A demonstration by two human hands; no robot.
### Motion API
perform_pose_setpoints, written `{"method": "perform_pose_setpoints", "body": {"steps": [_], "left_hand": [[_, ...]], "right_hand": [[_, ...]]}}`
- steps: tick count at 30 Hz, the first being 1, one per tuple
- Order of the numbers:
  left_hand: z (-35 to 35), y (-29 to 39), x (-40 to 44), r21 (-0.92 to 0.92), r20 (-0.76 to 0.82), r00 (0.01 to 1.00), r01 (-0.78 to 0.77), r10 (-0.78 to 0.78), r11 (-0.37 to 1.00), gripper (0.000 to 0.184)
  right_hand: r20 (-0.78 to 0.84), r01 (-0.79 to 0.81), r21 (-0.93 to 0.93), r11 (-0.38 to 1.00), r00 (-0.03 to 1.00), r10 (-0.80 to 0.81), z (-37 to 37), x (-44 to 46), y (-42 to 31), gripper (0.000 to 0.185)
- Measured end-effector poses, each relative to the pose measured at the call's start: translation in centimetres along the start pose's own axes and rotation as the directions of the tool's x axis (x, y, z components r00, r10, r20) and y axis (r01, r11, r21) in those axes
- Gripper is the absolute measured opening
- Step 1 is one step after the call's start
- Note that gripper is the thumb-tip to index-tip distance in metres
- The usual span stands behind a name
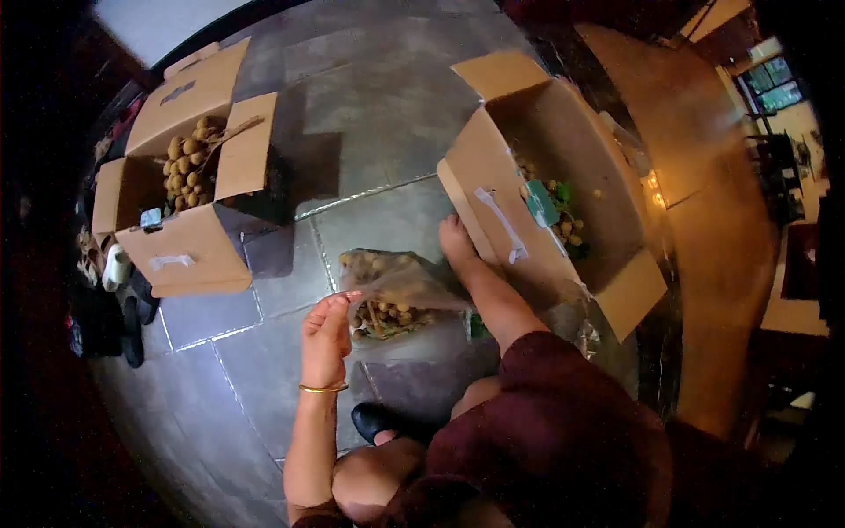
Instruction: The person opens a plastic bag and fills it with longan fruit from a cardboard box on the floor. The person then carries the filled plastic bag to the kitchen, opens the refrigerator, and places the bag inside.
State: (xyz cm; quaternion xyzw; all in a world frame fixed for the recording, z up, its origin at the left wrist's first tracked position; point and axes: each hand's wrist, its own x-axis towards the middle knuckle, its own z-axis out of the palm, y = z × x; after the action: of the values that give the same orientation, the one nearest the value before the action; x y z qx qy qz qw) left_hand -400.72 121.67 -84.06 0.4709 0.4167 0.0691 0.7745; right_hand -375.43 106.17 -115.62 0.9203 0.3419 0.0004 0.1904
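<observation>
My left hand [327,333] pinches the rim of a clear plastic bag [405,280] between thumb and fingers. Inside the bag, resting on the tiled floor, lie round brown fruits that look like longans [392,315], some on stems. My right hand [455,241] is beyond the bag, close against the lower side of the right cardboard box [506,220]; its fingers are too unclear to read. That box stands open with a few longans [572,231], green leaves and a green piece inside.
On the left, another open cardboard box [189,251] holds a heap of longans [187,167] with a branch across its flap. Shoes [116,267] lie beside it. My shoe [374,422] is just below the bag. A brown wooden floor strip [687,264] runs along the right.
</observation>
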Motion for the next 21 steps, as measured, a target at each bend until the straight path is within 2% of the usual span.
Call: {"method": "perform_pose_setpoints", "body": {"steps": [3, 5, 7, 8, 9, 11, 12, 13, 14, 15, 16, 17, 18, 19, 20, 21], "left_hand": [[0.3, 0.0, 0.3, 0.006, 0.023, 1.000, 0.001, -0.002, 1.000, 0.023], [0.4, -0.4, 0.6, 0.021, 0.031, 0.999, -0.017, 0.016, 1.000, 0.022], [0.7, -1.0, 0.7, 0.092, 0.017, 0.999, -0.042, 0.041, 0.995, 0.022], [0.9, -1.0, 0.7, 0.128, 0.007, 0.998, -0.058, 0.057, 0.990, 0.022], [1.2, -0.8, 0.3, 0.146, 0.003, 0.999, -0.045, 0.046, 0.988, 0.020], [1.0, -1.2, 0.4, 0.140, -0.042, 0.998, -0.047, 0.053, 0.989, 0.020], [1.0, -1.4, 0.5, 0.131, -0.059, 0.996, -0.052, 0.060, 0.990, 0.021], [0.9, -1.4, 0.8, 0.123, -0.008, 0.996, -0.083, 0.085, 0.989, 0.021], [1.0, -1.5, 1.1, 0.127, 0.006, 0.996, -0.094, 0.094, 0.987, 0.022], [1.0, -1.7, 1.5, 0.132, 0.014, 0.995, -0.104, 0.103, 0.986, 0.022], [1.6, -1.8, 1.8, 0.137, 0.017, 0.994, -0.112, 0.111, 0.984, 0.022], [2.4, -1.1, 1.4, 0.178, 0.032, 0.995, -0.094, 0.090, 0.980, 0.022], [2.9, -1.2, 1.6, 0.201, 0.018, 0.996, -0.089, 0.088, 0.976, 0.022], [3.2, -1.6, 1.7, 0.223, 0.005, 0.996, -0.086, 0.087, 0.971, 0.022], [3.3, -2.0, 1.8, 0.245, -0.011, 0.996, -0.084, 0.089, 0.966, 0.022], [3.0, -2.2, 2.0, 0.220, 0.035, 0.995, -0.101, 0.096, 0.970, 0.022]], "right_hand": [[-0.129, 0.280, -0.134, 0.951, 0.946, -0.296, 1.3, -2.5, 0.7, 0.016], [0.013, 0.338, -0.057, 0.939, 0.941, -0.338, -5.0, -4.0, 0.4, 0.014], [0.108, 0.470, 0.066, 0.880, 0.874, -0.475, -5.4, -3.9, -0.2, 0.012], [0.134, 0.290, 0.357, 0.888, 0.925, -0.356, -6.3, -4.5, -0.7, 0.013], [0.020, 0.204, 0.640, 0.741, 0.959, -0.281, -9.9, -5.2, -1.1, 0.018], [-0.073, 0.200, 0.670, 0.715, 0.976, -0.205, -19.5, -6.8, 0.2, 0.012], [-0.276, 0.318, 0.719, 0.619, 0.947, -0.166, -24.3, -8.2, 3.1, 0.011], [-0.188, 0.297, 0.768, 0.568, 0.951, -0.243, -28.3, -8.9, 6.1, 0.014], [-0.224, 0.293, 0.762, 0.578, 0.956, -0.190, -32.4, -10.1, 9.0, 0.012], [-0.391, 0.413, 0.774, 0.480, 0.908, -0.150, -34.5, -11.1, 12.3, 0.010], [-0.383, 0.369, 0.783, 0.501, 0.921, -0.079, -36.6, -11.3, 15.2, 0.010], [-0.373, 0.324, 0.794, 0.514, 0.928, -0.009, -38.1, -11.1, 18.2, 0.011], [-0.504, 0.454, 0.742, 0.494, 0.863, -0.036, -38.9, -10.6, 21.5, 0.011], [-0.568, 0.420, 0.665, 0.617, 0.821, 0.053, -36.6, -8.3, 23.3, 0.010], [-0.405, 0.289, 0.707, 0.646, 0.914, 0.034, -35.6, -6.6, 25.4, 0.009], [-0.432, 0.294, 0.652, 0.698, 0.902, 0.023, -32.7, -4.3, 26.6, 0.008]]}}
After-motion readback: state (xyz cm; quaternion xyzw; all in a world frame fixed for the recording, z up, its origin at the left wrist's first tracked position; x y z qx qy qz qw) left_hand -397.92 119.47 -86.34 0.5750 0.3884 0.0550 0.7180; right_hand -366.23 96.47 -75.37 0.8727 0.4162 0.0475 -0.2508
